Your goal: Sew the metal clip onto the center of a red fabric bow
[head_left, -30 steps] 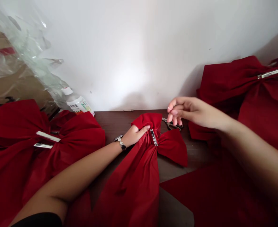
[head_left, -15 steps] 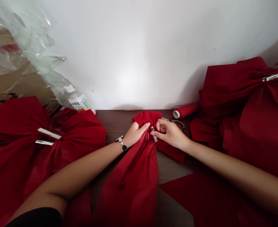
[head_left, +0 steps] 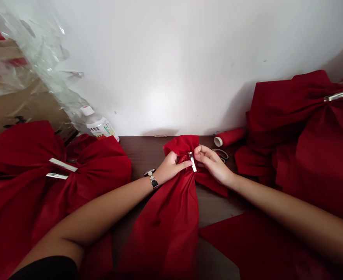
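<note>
A red fabric bow, gathered into pleats, lies on the table in front of me. At its gathered middle sits a silver metal hair clip, tilted slightly. My left hand is closed on the gathers from the left, its thumb touching the clip. Just right of the clip, my right hand has its fingers curled and closed at the cloth's edge; the exact pinch point is partly hidden.
Finished-looking red bows with silver clips lie at left, and more red fabric is piled at right. Near the wall are a thread spool, scissors, a loose clip and a bottle. Plastic-wrapped boxes stand left.
The clip has turned, showing its flat bright face at the gathers. My left thumb has moved right onto it, while my right fingers have shifted to its right side.
</note>
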The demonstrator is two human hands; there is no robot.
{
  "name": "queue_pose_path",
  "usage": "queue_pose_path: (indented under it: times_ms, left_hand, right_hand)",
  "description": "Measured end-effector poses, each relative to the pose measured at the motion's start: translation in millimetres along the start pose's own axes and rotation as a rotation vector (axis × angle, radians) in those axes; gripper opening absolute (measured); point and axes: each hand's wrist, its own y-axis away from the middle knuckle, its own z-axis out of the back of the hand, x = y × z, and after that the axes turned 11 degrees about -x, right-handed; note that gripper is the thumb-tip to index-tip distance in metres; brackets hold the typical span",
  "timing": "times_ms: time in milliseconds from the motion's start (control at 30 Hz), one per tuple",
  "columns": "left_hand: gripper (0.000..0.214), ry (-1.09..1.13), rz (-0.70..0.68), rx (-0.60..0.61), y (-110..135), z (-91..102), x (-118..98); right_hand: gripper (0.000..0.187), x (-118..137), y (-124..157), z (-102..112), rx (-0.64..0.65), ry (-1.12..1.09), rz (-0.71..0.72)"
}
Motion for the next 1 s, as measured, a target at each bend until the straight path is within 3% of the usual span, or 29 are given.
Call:
queue_pose_path:
  times_ms: [133,267,433,600,767,867,1000]
  left_hand:
    - [0.04,0.046,0.022,0.019,-4,4.0,0]
    - [0.038,-0.022,-0.057,0.029,-4,7.3,-4]
    - [0.036,-0.225,-0.206,0.023,-4,11.0,-11]
    - [0.026,-0.395,-0.295,0.109,1,8.3,-11]
    - [0.04,-0.433,-0.268,0.154,4,3.1,-11]
    - [0.035,-0.441,-0.224,0.183,4,2.2,-12]
    - [0.035,-0.403,-0.16,0.177,3,1.8,-11]
  right_hand:
    - [0.014,1,-8,8,-0.026,-0.201,-0.112]
    - [0.018,4,-14,13,0.033,-0.207,-0.203]
    - [0.035,3,-19,19,0.185,-0.118,-0.151]
    - [0.028,-1,-21,23,0.143,-0.048,-0.106]
    - [0.021,-1,-20,25,0.099,0.032,-0.07]
    - [0.021,-1,-20,25,0.094,0.023,-0.058]
    - [0.021,0,-20,26,0.177,0.037,-0.041]
